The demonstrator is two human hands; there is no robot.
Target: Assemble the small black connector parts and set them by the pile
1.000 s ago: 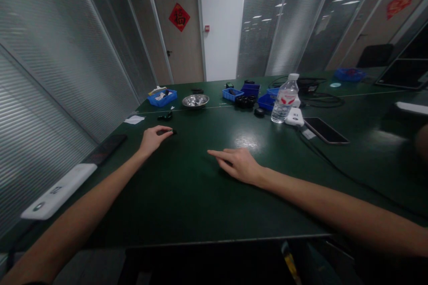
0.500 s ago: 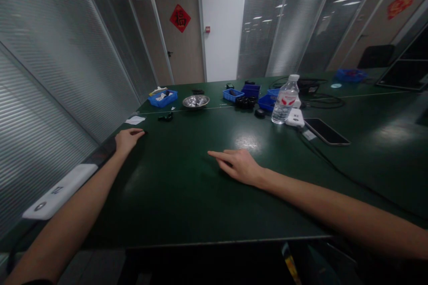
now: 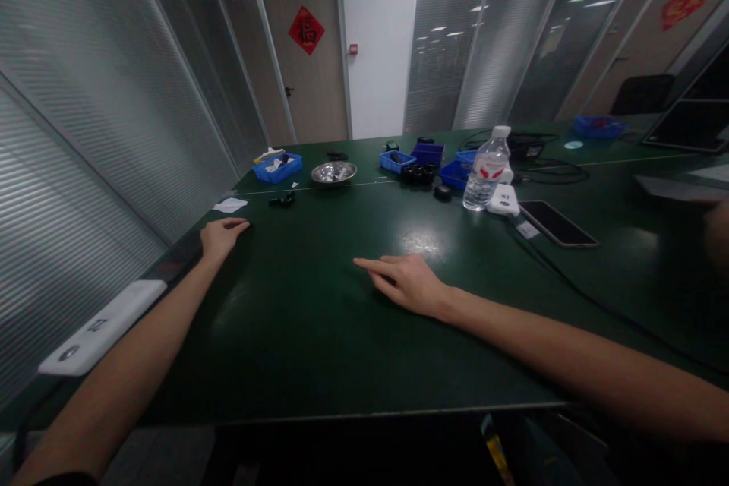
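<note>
My left hand (image 3: 221, 236) is at the left of the dark green table (image 3: 296, 334), its thumb and fingertips pinched together. A tiny dark bit shows at the fingertips, too small to name. Just beyond it lie a small black object (image 3: 283, 200) of bent shape and a white slip of paper (image 3: 230, 205). My right hand (image 3: 407, 282) rests near the middle of the table with the index finger stretched out to the left and the other fingers loosely bent. Nothing is seen in that hand.
Farther back stand a blue basket (image 3: 277, 168), a metal dish (image 3: 333, 174) with small items, and more blue trays (image 3: 397, 161). To the right are a water bottle (image 3: 488, 169), a phone (image 3: 557, 223) and cables. A white device (image 3: 102, 326) lies beside my left forearm.
My left hand has shifted slightly to the right. My right hand stays where it was. At the far right edge, a blurred hand and a grey flat object have come into view.
</note>
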